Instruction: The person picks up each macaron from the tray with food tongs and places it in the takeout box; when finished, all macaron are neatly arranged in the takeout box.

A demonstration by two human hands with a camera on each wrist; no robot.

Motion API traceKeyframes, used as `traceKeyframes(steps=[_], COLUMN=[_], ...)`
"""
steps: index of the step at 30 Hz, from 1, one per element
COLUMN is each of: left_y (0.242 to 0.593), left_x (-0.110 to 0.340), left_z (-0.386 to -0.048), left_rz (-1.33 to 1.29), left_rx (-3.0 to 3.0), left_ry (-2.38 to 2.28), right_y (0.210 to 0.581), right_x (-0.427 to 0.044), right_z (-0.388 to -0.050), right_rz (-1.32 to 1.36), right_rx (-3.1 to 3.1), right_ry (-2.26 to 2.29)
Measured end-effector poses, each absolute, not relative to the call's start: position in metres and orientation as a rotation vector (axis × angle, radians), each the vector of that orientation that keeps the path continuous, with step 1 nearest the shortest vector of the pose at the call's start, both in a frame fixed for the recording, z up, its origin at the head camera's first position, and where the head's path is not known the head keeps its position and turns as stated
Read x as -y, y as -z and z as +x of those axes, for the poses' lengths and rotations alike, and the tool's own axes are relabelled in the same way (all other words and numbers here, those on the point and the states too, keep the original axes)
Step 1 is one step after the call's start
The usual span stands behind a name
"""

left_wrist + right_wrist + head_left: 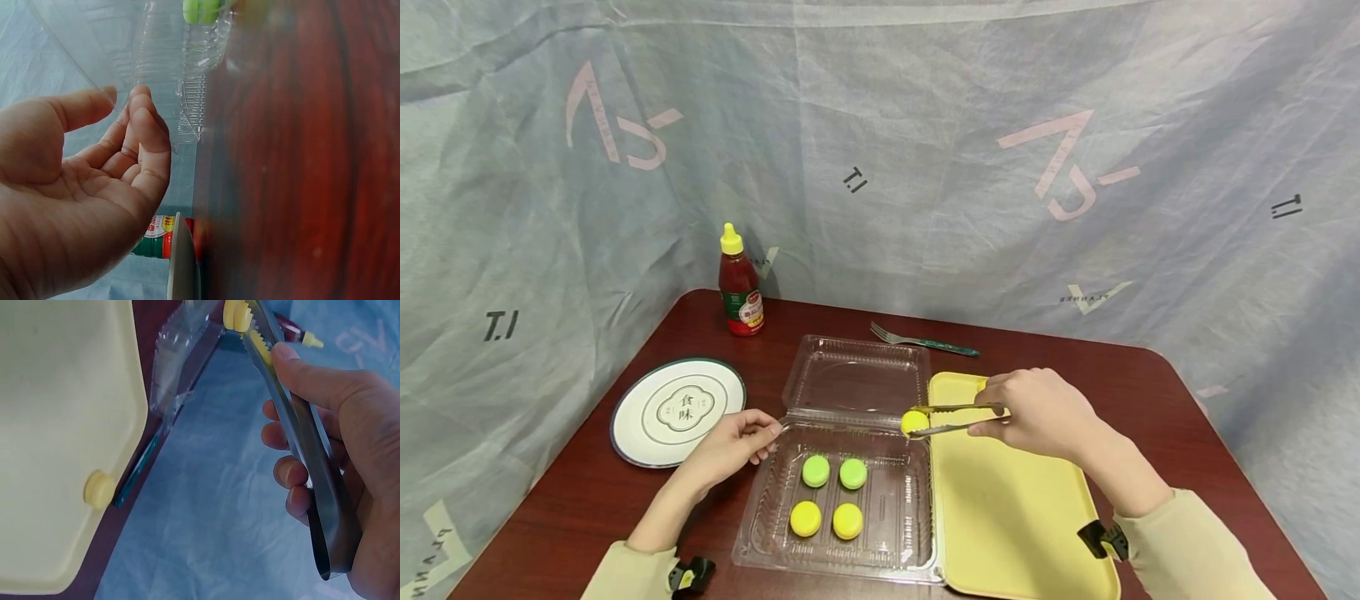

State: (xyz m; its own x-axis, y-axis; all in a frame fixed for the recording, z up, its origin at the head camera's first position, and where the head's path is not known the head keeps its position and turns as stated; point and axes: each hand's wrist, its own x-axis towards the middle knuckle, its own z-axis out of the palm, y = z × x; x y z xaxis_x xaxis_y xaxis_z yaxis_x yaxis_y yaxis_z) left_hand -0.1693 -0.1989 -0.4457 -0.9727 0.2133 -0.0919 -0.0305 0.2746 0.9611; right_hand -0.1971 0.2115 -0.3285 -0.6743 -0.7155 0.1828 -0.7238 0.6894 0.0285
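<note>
My right hand [1037,412] grips metal tongs [303,437], whose toothed tips pinch a yellow macaron [914,423]. This macaron is held above the right side of a clear plastic container [883,546], near the hinge. Two green macarons [816,471] and two yellow macarons [806,518] sit inside the container in two rows. Its lid [865,375] lies folded back behind it. At the container's left rim, my left hand [737,446] pinches the edge between thumb and fingers. Another yellow macaron [100,489] rests on the yellow tray [1007,517], mostly behind my right hand in the head view.
To the left lies a white plate [647,417] with a dark rim. A red sauce bottle [741,292] with a yellow cap stands at the back left. Behind the lid is a fork [925,342]. Grey cloth [880,167] hangs around the dark wooden table [1112,375].
</note>
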Motion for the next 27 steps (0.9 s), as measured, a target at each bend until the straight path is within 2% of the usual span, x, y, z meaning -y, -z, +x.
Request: traceKeyframes(steps=[27], left_y=[0.449], left_x=[0.2], left_z=[-0.172], left_rz=[0.182], left_rx=[-2.34], left_ry=[-1.773], right_y=[0.365], right_x=[-0.19], right_z=[-0.179], right_rz=[1.272], right_rx=[2.728], right_ry=[-0.074])
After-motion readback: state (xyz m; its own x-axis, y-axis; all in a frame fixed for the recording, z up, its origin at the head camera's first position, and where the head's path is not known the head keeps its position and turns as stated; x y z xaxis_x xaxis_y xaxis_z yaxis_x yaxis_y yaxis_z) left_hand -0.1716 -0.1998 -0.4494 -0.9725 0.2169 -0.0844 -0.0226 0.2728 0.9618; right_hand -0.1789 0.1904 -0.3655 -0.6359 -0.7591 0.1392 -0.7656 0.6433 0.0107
